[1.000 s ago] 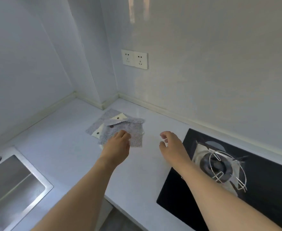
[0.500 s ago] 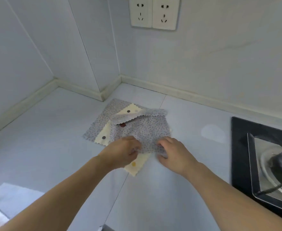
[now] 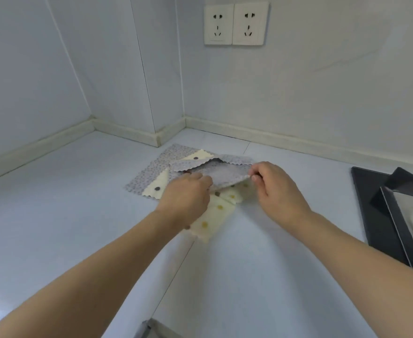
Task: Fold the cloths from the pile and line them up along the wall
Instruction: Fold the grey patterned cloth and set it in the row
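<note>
Barely begun, by the look of it: no folded cloth shows along the wall (image 3: 322, 93), and the pile (image 3: 151, 174) lies loose on the countertop (image 3: 66, 228) near the corner, just short of the pale skirting strip (image 3: 285, 140). The person has the top grey cloth (image 3: 225, 173) raised off the heap at its near edge. The right hand (image 3: 277, 189) pinches that cloth's near right corner between thumb and fingertips; the left hand (image 3: 187, 193) has its fingers curled at the near left edge, seemingly gripping it, though the fingertips are hidden under the fabric. Judging from this, the first cloth is only being separated, so every fold and the whole line-up remain to be done.

The cloths are thin, limp squares with pinked, zigzag edges. The grey ones carry a fine dark speckle and drape softly. Beneath them lie cream cloths (image 3: 215, 213) with scattered dots, some yellow, some dark; one sticks out toward the person. The countertop is smooth, pale and faintly glossy, with a thin seam. A black glass hob (image 3: 371, 203) sits well to the right, and twin sockets (image 3: 235, 24) are on the wall.
</note>
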Available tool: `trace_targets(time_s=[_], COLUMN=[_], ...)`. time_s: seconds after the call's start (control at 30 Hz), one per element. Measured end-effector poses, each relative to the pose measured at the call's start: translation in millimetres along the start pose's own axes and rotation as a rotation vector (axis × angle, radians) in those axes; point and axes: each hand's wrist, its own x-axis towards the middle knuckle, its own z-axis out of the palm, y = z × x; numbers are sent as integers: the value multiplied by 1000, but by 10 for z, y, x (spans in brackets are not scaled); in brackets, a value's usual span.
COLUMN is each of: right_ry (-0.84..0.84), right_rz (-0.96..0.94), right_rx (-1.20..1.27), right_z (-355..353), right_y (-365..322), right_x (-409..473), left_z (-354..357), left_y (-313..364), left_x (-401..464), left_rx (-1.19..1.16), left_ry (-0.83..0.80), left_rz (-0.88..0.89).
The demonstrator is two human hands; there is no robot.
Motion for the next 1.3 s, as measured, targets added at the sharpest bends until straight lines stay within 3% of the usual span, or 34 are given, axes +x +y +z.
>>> trace_targets(time_s=[0.17, 0.3, 0.53, 0.73, 0.9, 1.13, 1.3], right_ry=[162, 245, 342, 290, 139, -229, -205], right_rz=[38, 13, -112, -179, -65, 147, 224], right_rx=[-29, -32, -137, -396, -501, -573, -556], right_z=[-438, -1070, -2283, -2590, -2363, -1451, -996], right_y=[-513, -1083, -2028, -2207, -1973, -980, -482], right_x=[-235, -704, -1531, -1901, -1907, -1547, -1197], left_z=[-627, -1433, -2673, -3003, -2631, -1236, -629], left_y=[127, 466, 962, 1106, 1078, 786, 570], left_x=[-188, -664, -1572, -1926, -1849, -1381, -875], left_rx=[-64, -165, -346, -336, -319, -255, -240], left_ry=[200, 272, 283, 213, 106, -130, -162], left_rz=[-187, -152, -56, -25, -28, -114, -156])
